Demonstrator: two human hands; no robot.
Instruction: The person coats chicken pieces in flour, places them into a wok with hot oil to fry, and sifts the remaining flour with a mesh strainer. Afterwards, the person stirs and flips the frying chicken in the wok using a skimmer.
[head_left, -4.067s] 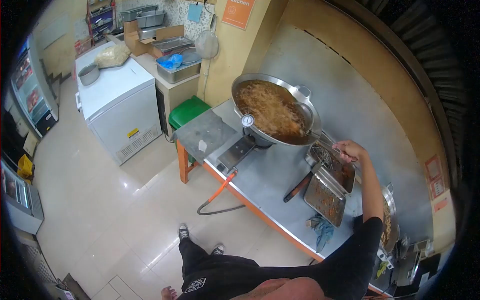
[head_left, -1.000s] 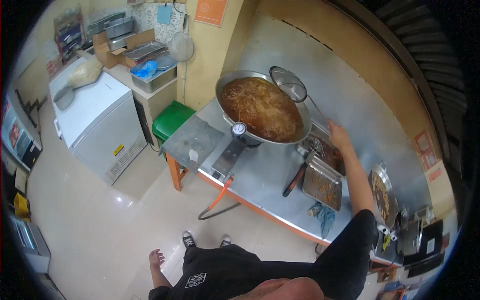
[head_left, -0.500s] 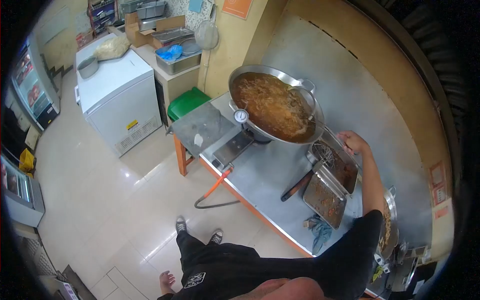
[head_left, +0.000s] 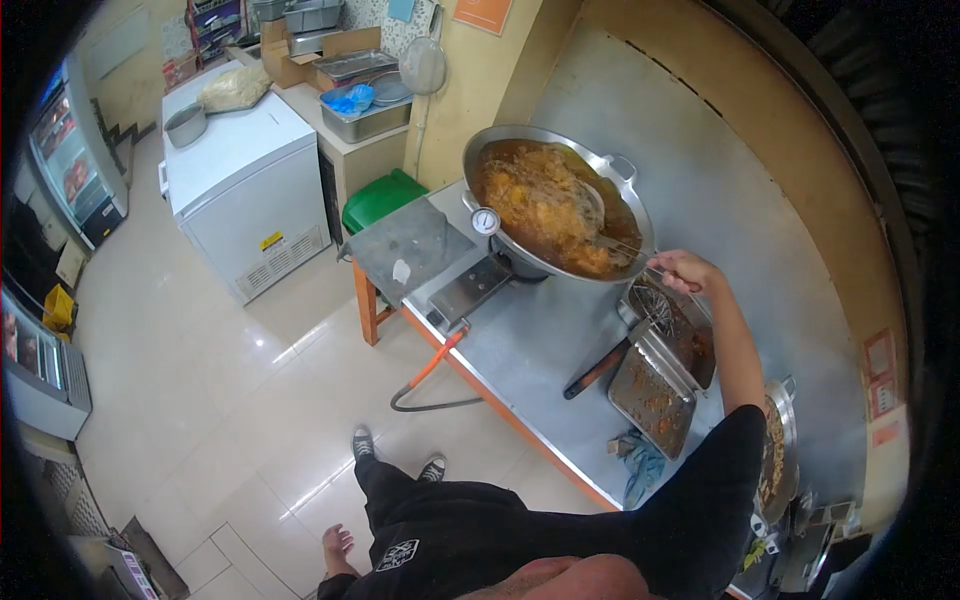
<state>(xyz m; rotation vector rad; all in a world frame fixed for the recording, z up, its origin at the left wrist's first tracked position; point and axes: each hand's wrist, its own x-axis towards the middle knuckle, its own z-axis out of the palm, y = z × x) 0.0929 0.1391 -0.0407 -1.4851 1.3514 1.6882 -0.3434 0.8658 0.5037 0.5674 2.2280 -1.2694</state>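
My right hand (head_left: pixel 688 272) is closed round the handle of a strainer (head_left: pixel 594 208), whose round head is partly sunk in the bubbling oil. Golden-brown pieces of food (head_left: pixel 540 200) float in that oil, inside a large metal wok (head_left: pixel 645 215). A dial thermometer (head_left: pixel 485 221) sits at the wok's near left rim. Low at my side, above the floor, my left hand (head_left: pixel 338 541) hangs with its fingers apart, holding nothing.
The metal table (head_left: pixel 540 350) carries a burner (head_left: pixel 470 293), a whisk (head_left: pixel 655 305), two crumb-strewn trays (head_left: pixel 652 400) and a blue cloth (head_left: pixel 643 472). Another pan (head_left: pixel 780 450) stands at the right. A white freezer (head_left: pixel 240 180) and a green bin (head_left: pixel 380 203) are at the left.
The strainer, raised over the wok's back edge one second ago, has come down into the oil. My right hand has moved slightly left since half a second ago, and more food shows at the surface.
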